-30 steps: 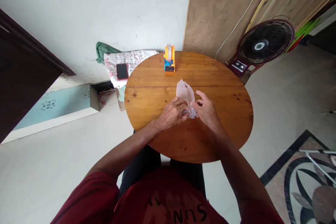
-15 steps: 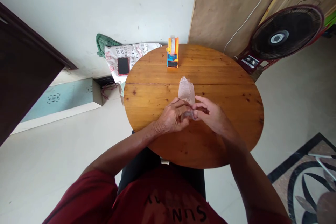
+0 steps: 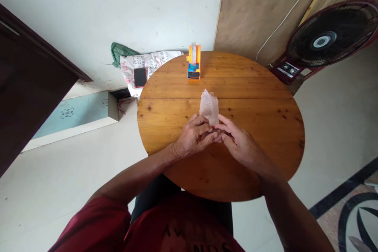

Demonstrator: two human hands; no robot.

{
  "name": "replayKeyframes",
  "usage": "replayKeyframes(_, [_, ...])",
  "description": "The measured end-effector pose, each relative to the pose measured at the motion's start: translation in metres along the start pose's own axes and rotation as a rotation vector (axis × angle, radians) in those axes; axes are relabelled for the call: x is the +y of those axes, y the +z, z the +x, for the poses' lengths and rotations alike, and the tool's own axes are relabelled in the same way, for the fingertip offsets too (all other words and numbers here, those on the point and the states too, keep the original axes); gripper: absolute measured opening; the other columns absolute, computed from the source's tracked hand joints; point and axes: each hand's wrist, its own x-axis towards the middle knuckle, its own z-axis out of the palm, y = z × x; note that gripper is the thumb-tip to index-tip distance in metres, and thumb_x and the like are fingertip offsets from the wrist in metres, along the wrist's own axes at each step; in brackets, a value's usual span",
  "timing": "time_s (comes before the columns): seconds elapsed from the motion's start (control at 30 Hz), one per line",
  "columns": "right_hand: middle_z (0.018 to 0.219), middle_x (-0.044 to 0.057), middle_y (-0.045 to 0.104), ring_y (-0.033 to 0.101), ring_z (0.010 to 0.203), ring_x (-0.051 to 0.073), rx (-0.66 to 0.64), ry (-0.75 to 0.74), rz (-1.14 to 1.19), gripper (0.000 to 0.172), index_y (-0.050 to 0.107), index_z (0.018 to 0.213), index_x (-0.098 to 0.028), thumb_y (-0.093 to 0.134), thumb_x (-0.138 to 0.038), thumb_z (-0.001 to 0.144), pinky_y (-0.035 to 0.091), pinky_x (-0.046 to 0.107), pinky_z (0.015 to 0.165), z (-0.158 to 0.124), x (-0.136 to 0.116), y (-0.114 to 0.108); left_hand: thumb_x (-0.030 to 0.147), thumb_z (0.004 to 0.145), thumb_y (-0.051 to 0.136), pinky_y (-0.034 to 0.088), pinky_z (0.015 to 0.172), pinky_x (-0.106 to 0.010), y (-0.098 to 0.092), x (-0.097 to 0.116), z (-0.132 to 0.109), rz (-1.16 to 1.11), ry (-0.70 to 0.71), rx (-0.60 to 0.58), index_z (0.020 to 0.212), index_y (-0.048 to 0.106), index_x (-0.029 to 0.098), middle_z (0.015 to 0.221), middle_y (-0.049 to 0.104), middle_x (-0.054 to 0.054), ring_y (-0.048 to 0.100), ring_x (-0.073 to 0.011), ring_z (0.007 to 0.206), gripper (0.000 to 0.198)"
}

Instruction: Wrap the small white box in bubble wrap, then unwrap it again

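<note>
Pinching the near end of a crumpled translucent wrap (image 3: 209, 105) at the middle of the round wooden counter (image 3: 260, 98), with the left hand (image 3: 193, 137) curled narrow around it and the right hand (image 3: 239, 144) closed on it by the fingertips. Holding its far part upright, well apart from 1 orange-and-blue tape dispenser (image 3: 194, 65) at the far edge.

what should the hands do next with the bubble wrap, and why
Probably roll the bubble wrap one turn away from the body: the left hand and right hand both pinch its near end on the table, while its far end stands loose and unrolled.
</note>
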Motion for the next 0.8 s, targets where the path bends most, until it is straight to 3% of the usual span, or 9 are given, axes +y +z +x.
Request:
replayKeyframes(0.13, [0.128, 0.01, 0.071, 0.074, 0.091, 0.018, -0.007, 0.057, 0.084, 0.054, 0.043, 0.147, -0.025, 0.048, -0.02, 0.094, 0.059, 0.039, 0.09, 0.002, 0.0, -0.002, 0.032, 0.097, 0.058, 0.045, 0.074, -0.03, 0.003, -0.001, 0.001, 0.051, 0.043, 0.043, 0.083, 0.067, 0.017, 0.084, 0.063, -0.005, 0.054, -0.0134, 0.074, 0.022])
replayKeyframes(0.27, [0.108, 0.005, 0.073, 0.071, 0.09, 0.018, 0.025, 0.039, 0.1, 0.043, 0.053, 0.132, -0.025, 0.054, -0.02, 0.089, 0.058, 0.035, 0.084, 0.011, 0.003, -0.007, 0.029, 0.092, 0.062, 0.046, 0.073, -0.028, 0.005, -0.004, 0.001, 0.076, 0.067, 0.071, 0.08, 0.067, 0.017, 0.083, 0.064, -0.005, 0.054, -0.0132, 0.074, 0.018])
replayKeyframes(0.4, [0.092, 0.001, 0.07, 0.067, 0.08, 0.017, -0.077, -0.02, -0.026, 0.028, 0.061, 0.11, -0.024, 0.058, -0.016, 0.083, 0.054, 0.03, 0.074, 0.027, 0.0, -0.014, 0.027, 0.09, 0.063, 0.047, 0.071, -0.028, 0.005, -0.004, 0.001, 0.048, 0.05, 0.059, 0.081, 0.068, 0.018, 0.082, 0.065, -0.005, 0.055, -0.0135, 0.075, 0.013])
replayKeyframes(0.5, [0.089, 0.0, 0.069, 0.065, 0.078, 0.016, -0.178, -0.087, -0.093, 0.032, 0.061, 0.11, -0.024, 0.056, -0.012, 0.08, 0.051, 0.028, 0.072, 0.039, -0.001, -0.015, 0.023, 0.087, 0.063, 0.048, 0.072, -0.029, 0.004, -0.002, 0.0, -0.003, 0.031, 0.077, 0.082, 0.068, 0.018, 0.082, 0.067, -0.005, 0.058, -0.014, 0.075, 0.008])
replayKeyframes(0.63, [0.091, 0.001, 0.07, 0.063, 0.076, 0.016, -0.253, -0.138, -0.196, 0.045, 0.059, 0.124, -0.025, 0.059, -0.014, 0.08, 0.048, 0.027, 0.069, 0.043, 0.004, -0.011, 0.019, 0.086, 0.059, 0.049, 0.076, -0.031, -0.006, 0.004, 0.001, -0.155, -0.081, 0.056, 0.077, 0.067, 0.018, 0.083, 0.069, -0.005, 0.06, -0.0137, 0.075, 0.012])
replayKeyframes(0.8, [0.098, 0.003, 0.069, 0.062, 0.076, 0.016, -0.204, -0.185, -0.218, 0.056, 0.053, 0.134, -0.025, 0.054, -0.009, 0.08, 0.048, 0.028, 0.07, 0.039, 0.015, -0.006, 0.023, 0.087, 0.059, 0.05, 0.073, -0.027, -0.024, -0.003, 0.014, -0.434, -0.412, 0.012, 0.079, 0.068, 0.015, 0.083, 0.068, -0.006, 0.063, -0.014, 0.078, 0.014])
